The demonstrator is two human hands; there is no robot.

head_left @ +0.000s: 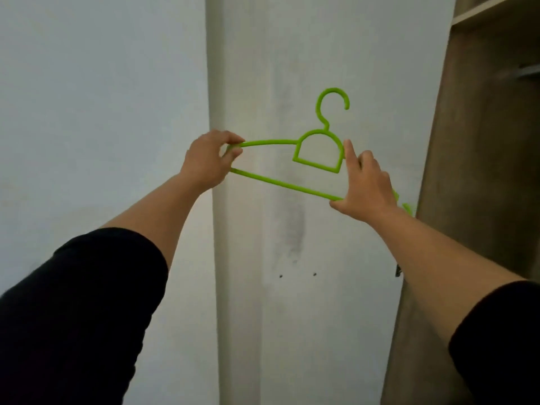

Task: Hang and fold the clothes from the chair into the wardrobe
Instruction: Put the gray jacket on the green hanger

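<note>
A bright green plastic hanger [287, 185] is held up in front of a white wall, hook uppermost, carrying no garment. My left hand [209, 163] pinches its left end between thumb and fingers. My right hand [365, 185] holds its right side, thumb under the bottom bar and index finger up against the central loop. The hanger's right tip pokes out behind that hand. The wooden wardrobe [479, 159] stands open at the right, close to the hanger's right end. No clothes or chair are in view.
A white wall with a projecting column [233, 258] fills the left and middle. Inside the wardrobe a shelf [493, 7] runs across the top, with a dark rail [529, 72] below it at the right edge.
</note>
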